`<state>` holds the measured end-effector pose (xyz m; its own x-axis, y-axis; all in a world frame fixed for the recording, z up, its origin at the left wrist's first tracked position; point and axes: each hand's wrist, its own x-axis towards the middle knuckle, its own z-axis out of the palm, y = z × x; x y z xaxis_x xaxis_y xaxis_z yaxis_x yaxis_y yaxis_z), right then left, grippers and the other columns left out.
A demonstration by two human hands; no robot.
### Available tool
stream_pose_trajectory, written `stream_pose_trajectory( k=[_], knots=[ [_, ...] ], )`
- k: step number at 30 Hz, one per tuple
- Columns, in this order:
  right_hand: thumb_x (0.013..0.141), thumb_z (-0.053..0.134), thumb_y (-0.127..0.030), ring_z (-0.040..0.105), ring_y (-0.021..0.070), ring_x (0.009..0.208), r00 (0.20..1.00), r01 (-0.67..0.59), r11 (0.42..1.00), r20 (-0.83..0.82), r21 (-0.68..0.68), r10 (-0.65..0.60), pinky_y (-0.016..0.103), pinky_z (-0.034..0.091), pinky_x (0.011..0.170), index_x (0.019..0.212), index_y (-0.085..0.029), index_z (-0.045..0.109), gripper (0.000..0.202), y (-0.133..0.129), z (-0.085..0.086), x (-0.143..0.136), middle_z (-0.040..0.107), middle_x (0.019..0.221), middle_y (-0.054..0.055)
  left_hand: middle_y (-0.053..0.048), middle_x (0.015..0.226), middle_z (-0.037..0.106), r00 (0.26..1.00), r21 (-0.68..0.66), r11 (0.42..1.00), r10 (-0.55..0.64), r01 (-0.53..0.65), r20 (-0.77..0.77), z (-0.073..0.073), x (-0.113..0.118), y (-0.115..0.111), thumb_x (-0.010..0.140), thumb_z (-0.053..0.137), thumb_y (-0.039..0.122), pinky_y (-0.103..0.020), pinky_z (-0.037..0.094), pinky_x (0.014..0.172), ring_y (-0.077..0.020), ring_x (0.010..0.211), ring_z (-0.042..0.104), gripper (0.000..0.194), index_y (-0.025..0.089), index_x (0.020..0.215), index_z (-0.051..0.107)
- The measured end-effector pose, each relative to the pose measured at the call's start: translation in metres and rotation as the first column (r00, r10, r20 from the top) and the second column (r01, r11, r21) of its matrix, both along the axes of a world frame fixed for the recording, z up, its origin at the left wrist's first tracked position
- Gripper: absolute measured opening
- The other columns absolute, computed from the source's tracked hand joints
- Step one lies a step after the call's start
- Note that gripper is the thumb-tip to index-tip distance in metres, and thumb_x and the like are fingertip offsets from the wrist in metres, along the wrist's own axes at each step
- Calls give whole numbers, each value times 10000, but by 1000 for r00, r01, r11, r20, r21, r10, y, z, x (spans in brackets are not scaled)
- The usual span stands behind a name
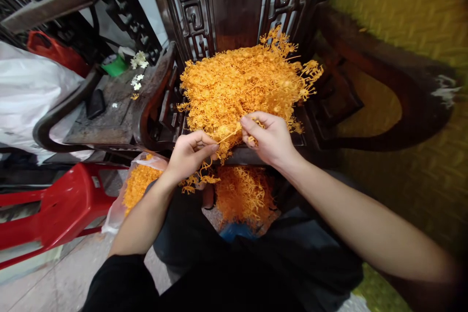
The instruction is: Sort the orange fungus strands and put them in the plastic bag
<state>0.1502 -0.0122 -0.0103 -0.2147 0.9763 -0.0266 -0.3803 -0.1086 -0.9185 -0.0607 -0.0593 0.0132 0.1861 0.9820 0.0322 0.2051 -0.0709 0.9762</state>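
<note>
A thin orange plastic sprig (229, 136) stretches between my two hands. My left hand (190, 153) pinches its stem end between thumb and fingers, while several more orange sprigs (199, 183) hang below that palm. With thumb and forefinger, my right hand (269, 137) closes on the other end, and orange bits show under its curled fingers. Just beyond both hands, a big heap of tangled orange plastic sprigs (234, 78) covers the seat of a dark carved wooden chair (237, 9).
Between my legs stands a blue bag (237, 230) of orange pieces. To the left are a clear plastic bag (116, 212) of orange pieces, a red plastic chair (69, 204), and a wooden seat (98, 129) with a green roll (114, 65), a dark phone-like object (95, 104) and white florets (136, 82).
</note>
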Motion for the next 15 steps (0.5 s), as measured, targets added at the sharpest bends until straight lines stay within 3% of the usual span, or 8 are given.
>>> stream_pose_trajectory(
  k=[4,6,8,10,13,15],
  knots=[
    [845,797,-537,371,68,455,973,224,974,-48,-27,-225,225,233,391,758,-238,498,432,21,6,23,475,633,-49,-28,575,707,997,21,997,79,-78,-10,3,-6,1,816,845,297,-176,347,367,-68,390,512,217,168,722,699],
    [837,810,-508,424,62,479,955,286,957,-66,-34,-288,204,246,384,766,-231,472,443,30,11,41,572,710,-27,-30,584,718,991,46,990,134,-133,-21,5,-10,0,824,837,294,-183,349,371,-74,386,519,209,169,723,703],
    [797,853,-461,518,64,520,977,203,977,-56,-61,-206,188,253,379,787,-217,500,429,30,15,52,688,855,21,-32,614,738,988,131,985,127,-115,-88,7,-11,-1,845,818,295,-192,393,401,-90,422,569,186,174,741,721],
    [755,890,-407,568,81,530,999,44,996,-29,-74,-46,189,254,369,806,-212,519,422,25,16,54,733,919,54,-37,661,761,975,266,964,73,-15,-211,7,-9,-3,858,805,288,-208,467,468,-115,502,649,152,183,764,746],
    [741,900,-367,518,76,459,979,-204,974,-1,-96,205,201,241,353,890,-218,576,387,14,12,47,688,781,4,-44,739,789,931,447,880,17,158,-363,8,-6,-5,876,785,239,-225,534,566,-137,616,725,73,199,816,770],
    [788,865,-437,442,58,422,935,-352,926,-9,-139,354,200,232,359,1015,-214,643,387,9,9,41,569,666,-56,-41,768,797,915,500,824,-52,265,-400,7,-4,-6,884,771,186,-225,549,598,-141,655,747,29,208,865,772]
  ],
)
